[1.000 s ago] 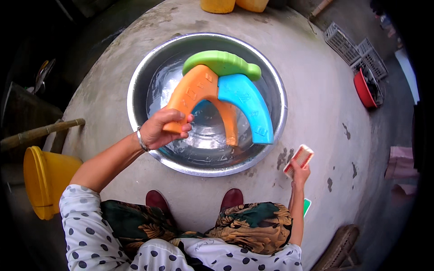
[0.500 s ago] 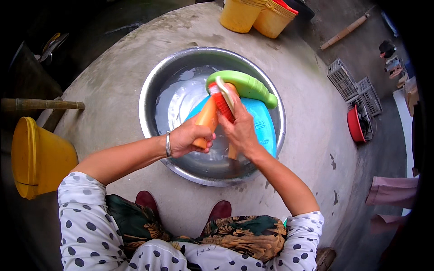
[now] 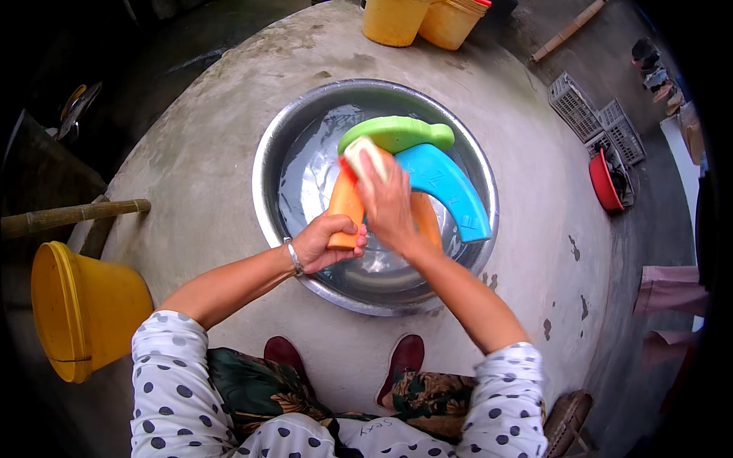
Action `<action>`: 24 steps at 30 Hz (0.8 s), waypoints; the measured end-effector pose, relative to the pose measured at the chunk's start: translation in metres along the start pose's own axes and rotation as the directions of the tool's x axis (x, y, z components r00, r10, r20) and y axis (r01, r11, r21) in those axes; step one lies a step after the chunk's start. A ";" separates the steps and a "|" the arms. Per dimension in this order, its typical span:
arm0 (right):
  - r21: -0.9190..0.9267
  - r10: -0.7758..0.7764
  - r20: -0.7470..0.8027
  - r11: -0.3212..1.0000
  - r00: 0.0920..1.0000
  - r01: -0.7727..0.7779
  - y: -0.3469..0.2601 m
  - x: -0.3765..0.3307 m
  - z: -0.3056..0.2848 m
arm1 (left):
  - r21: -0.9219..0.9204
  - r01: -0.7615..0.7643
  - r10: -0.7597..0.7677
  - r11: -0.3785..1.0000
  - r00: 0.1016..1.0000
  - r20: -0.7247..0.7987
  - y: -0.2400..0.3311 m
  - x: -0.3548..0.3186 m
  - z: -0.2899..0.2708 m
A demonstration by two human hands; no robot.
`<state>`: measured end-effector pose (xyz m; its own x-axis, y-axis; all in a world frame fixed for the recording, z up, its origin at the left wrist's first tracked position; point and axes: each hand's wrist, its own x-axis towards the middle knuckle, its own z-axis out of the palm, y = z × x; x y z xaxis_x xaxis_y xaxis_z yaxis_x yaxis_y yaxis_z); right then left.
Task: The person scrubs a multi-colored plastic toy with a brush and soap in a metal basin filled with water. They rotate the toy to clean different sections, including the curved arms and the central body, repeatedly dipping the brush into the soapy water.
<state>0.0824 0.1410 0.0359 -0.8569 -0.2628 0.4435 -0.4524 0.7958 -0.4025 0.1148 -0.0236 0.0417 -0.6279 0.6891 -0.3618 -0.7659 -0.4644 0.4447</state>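
Note:
My left hand (image 3: 324,241) is closed round the near end of a curved orange plastic piece (image 3: 346,201), held over a wide metal basin (image 3: 264,175) with water in it. My right hand (image 3: 388,204) grips a scrubbing brush (image 3: 360,154) with a cream back and red bristles, pressed to the upper part of the orange piece. Its bristles are mostly hidden and blurred. Just beyond the brush lies a green curved plastic piece (image 3: 398,133). A blue curved piece (image 3: 447,185) with raised marks rests at the basin's right side. Behind my right wrist shows another orange stretch (image 3: 424,218).
A yellow bucket (image 3: 99,305) stands at the left, near a bamboo pole (image 3: 76,217). More yellow buckets (image 3: 393,21) are at the far edge of the concrete. To the right are grey plastic crates (image 3: 576,108) and a red basin (image 3: 605,182).
The brush has turned so its cream back faces up, and it has shifted along the orange piece. More of the blue piece now shows. The whole view has shifted slightly.

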 end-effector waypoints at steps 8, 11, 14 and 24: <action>-0.145 -0.295 -0.149 0.951 0.944 0.274 -0.004 -0.012 0.003 | 0.087 0.006 -0.005 0.996 1.000 -0.004 0.004 -0.003 -0.015; 0.033 0.075 -0.177 0.997 0.981 -0.071 0.022 0.005 -0.006 | 0.094 -0.017 0.015 0.995 1.000 0.023 -0.004 0.001 0.000; 0.056 -0.084 -0.175 0.994 0.981 0.095 0.002 -0.010 0.000 | 0.078 -0.010 0.009 0.997 1.000 0.014 -0.001 -0.004 -0.010; 0.108 0.151 -0.181 0.985 0.972 -0.133 -0.049 -0.031 -0.007 | 0.099 -0.155 0.161 0.983 0.985 -0.056 -0.008 -0.008 0.009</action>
<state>0.1329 0.1141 0.0467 -0.8563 -0.0360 0.5152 -0.3584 0.7598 -0.5424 0.1272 -0.0201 0.0485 -0.7497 0.5730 -0.3311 -0.6420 -0.5084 0.5739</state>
